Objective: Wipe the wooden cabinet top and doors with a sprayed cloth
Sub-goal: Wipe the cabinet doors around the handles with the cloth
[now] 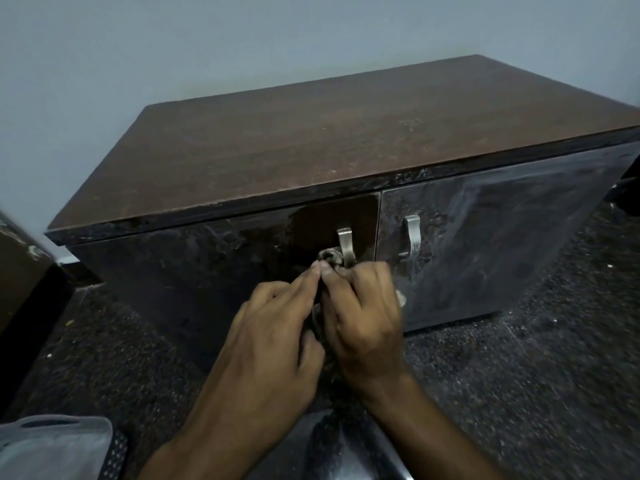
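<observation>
A low cabinet with a brown wooden top (346, 140) and two dark glossy doors stands against the wall. Each door, left door (194, 271) and right door (491, 244), has a metal handle near the middle seam. A crumpled grey-brown cloth (331, 256) is bunched against the lower end of the left door's handle (345, 240). My left hand (273, 327) and my right hand (363, 313) both pinch the cloth there, fingertips touching. Most of the cloth is hidden between my hands. The right door's handle (412, 235) is free. No spray bottle is visible.
The floor (519, 375) is dark speckled stone. Another piece of brown furniture (20, 271) stands at the left edge. A pale grey object with a perforated dark part (62, 448) lies at the bottom left. A grey wall (173, 46) runs behind the cabinet.
</observation>
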`<state>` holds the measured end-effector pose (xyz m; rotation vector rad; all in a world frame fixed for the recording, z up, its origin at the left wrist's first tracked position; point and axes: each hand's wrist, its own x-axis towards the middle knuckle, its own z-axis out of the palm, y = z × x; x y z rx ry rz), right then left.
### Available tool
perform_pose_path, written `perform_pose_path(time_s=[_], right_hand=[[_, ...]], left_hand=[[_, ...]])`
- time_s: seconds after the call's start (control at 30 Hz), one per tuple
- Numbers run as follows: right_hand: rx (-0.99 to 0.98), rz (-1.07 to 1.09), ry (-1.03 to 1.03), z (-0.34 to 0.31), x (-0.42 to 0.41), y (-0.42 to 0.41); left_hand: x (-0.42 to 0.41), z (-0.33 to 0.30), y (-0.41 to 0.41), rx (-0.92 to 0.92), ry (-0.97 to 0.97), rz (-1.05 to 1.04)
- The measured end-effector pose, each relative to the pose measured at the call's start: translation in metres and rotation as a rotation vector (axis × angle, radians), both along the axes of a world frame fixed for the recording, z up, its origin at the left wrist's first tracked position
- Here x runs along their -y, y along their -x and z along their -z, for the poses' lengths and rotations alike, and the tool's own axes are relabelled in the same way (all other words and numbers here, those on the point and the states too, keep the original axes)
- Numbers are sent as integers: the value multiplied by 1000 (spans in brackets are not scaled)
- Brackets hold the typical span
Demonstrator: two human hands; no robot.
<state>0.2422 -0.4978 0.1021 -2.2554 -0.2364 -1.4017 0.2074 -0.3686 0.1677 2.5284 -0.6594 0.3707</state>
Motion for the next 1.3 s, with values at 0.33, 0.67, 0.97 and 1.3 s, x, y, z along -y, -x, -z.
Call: perform_pose_path(time_s=[0.33, 0.67, 0.97, 1.3], right_hand=[[-44, -22, -165, -15, 11, -5], [-45, -25, -270, -28, 5, -11], [-87, -53, -405, -17, 4, -1], [-90, -51, -417, -3, 5, 2]], left_hand=[[3, -1, -1, -54, -206, -50], [5, -1, -1, -44, -157, -51], [7, 0, 2, -36, -121, -3], [8, -3, 4, 1, -92, 7]])
